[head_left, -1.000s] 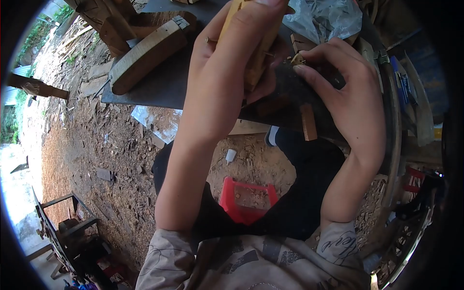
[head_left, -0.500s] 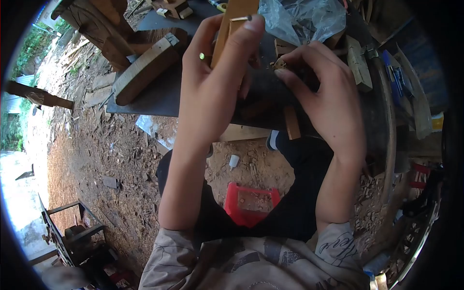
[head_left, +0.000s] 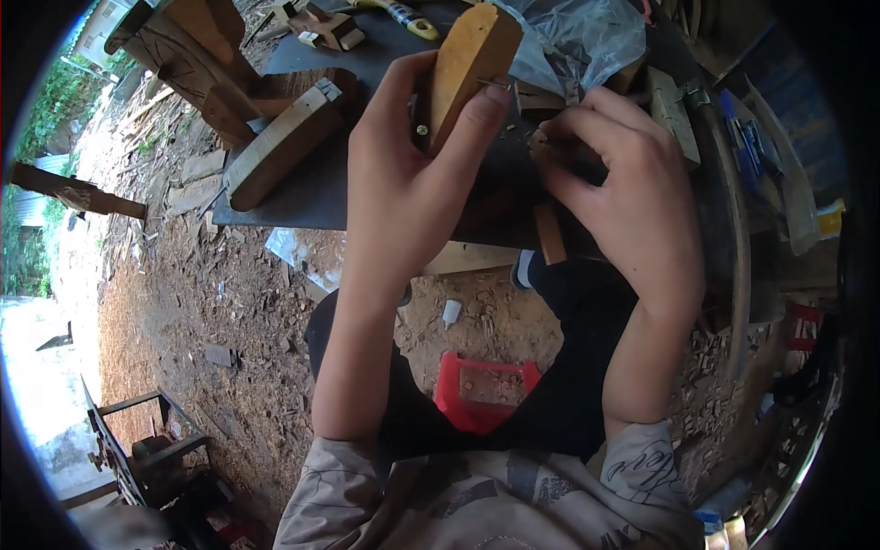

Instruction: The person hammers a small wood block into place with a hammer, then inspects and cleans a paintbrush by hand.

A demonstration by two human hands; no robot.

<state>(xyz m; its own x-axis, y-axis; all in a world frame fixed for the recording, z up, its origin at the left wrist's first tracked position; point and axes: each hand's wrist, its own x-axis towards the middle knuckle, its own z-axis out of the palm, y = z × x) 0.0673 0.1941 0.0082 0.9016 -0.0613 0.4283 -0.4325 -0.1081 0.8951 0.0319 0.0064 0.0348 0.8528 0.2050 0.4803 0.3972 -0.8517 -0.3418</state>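
The left hand (head_left: 403, 183) grips a wooden piece (head_left: 469, 69), its length pointing upward. Just to its right, the right hand (head_left: 628, 197) pinches a small bit (head_left: 537, 139).

Open room: a bare strip of dark tabletop (head_left: 312, 188) betw. curved wood block (head_left: 280, 147) and left hand (head_left: 403, 183); a hand could pass there from the front edge. L of it the block lies slantwise w/ a carved wood piece (head_left: 197, 55) just behind: blocked. Rear edge: yellow-handled tool (head_left: 408, 18), small wood block (head_left: 330, 27). Plastic bag (head_left: 587, 37) sits close behind both hands. Centre is taken by left hand gripping an upright wood piece (head_left: 467, 64). Right hand (head_left: 628, 197), fingers curled, is just beside it, gap narrow. R side is crowded: wood offcut (head_left: 669, 105), blue tools (head_left: 747, 137).
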